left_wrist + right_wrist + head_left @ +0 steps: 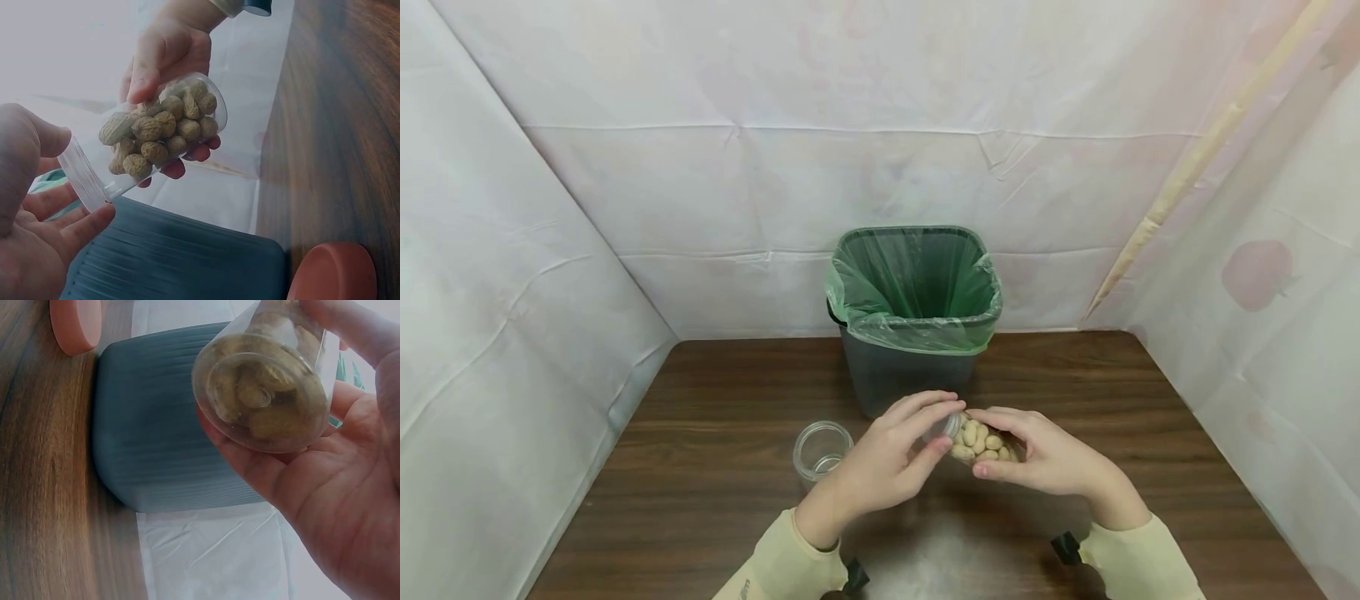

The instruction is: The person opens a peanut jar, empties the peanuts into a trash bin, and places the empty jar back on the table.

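Note:
A clear jar of unshelled peanuts (977, 442) is tipped onto its side in front of the bin. My right hand (1045, 450) grips its body, thumb on one side and fingers on the other. At the jar's mouth end, my left hand (891, 454) holds the clear lid (84, 175) between thumb and fingers. Peanuts (162, 128) lie in the jar, some space showing between them and the lid. The round base of the jar (262, 394) faces the right wrist camera. A second clear jar (822, 450), with no peanuts visible in it, stands upright beside my left forearm.
Behind the hands stands a dark grey bin (910, 375) lined with a green bag (917, 283). A coral-coloured rounded object (337, 272) sits on the wooden table (715, 467) near the bin, hidden in the head view. White sheets (850, 183) hang around the table.

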`<state>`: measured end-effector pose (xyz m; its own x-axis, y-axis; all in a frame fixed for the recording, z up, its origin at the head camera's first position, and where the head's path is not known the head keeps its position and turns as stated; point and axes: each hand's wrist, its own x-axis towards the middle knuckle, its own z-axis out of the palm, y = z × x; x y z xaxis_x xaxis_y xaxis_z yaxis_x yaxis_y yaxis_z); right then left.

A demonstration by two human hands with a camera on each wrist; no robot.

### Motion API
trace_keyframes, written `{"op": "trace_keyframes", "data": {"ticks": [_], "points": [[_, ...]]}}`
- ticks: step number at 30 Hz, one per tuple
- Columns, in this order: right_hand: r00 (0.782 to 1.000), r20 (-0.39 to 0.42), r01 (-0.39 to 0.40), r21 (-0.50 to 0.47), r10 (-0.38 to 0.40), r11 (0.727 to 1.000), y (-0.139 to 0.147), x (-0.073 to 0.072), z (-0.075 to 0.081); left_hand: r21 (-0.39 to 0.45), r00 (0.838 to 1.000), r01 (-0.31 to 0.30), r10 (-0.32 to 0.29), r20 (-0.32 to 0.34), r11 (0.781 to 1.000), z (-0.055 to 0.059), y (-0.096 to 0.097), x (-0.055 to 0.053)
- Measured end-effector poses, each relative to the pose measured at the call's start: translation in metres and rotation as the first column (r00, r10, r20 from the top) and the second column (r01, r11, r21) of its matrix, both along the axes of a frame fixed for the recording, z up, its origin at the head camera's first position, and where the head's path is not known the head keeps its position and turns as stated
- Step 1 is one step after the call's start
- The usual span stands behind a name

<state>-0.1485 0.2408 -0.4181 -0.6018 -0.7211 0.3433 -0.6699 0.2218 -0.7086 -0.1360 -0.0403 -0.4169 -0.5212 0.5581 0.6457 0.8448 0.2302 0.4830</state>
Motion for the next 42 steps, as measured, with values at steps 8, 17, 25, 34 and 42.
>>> {"op": "trace_keyframes", "data": {"ticks": [8, 17, 25, 34, 42], "points": [[0.998, -0.059, 0.001, 0.008, -0.001, 1.000, 0.001, 0.001, 0.000, 0.008, 1.000, -0.001, 0.001, 0.018, 1.000, 0.000, 0.002, 0.001], [0.994, -0.104, 0.045, 0.049, -0.039, 0.998, 0.001, 0.003, 0.003, 0.006, 1.000, -0.012, 0.012, 0.001, 1.000, 0.001, 0.002, 0.001], [0.993, -0.088, 0.093, 0.092, -0.085, 0.991, 0.001, 0.006, 0.004, 0.017, 1.000, -0.014, 0.014, 0.004, 1.000, 0.000, 0.003, 0.001], [0.967, -0.194, 0.184, 0.089, -0.164, 0.979, 0.000, 0.010, 0.009, 0.025, 0.995, -0.095, 0.093, 0.040, 0.995, 0.000, 0.004, -0.001], [0.973, -0.130, 0.206, 0.121, -0.190, 0.971, -0.002, 0.013, 0.010, 0.002, 0.981, -0.129, 0.127, 0.148, 0.992, 0.000, 0.004, 0.003]]}}
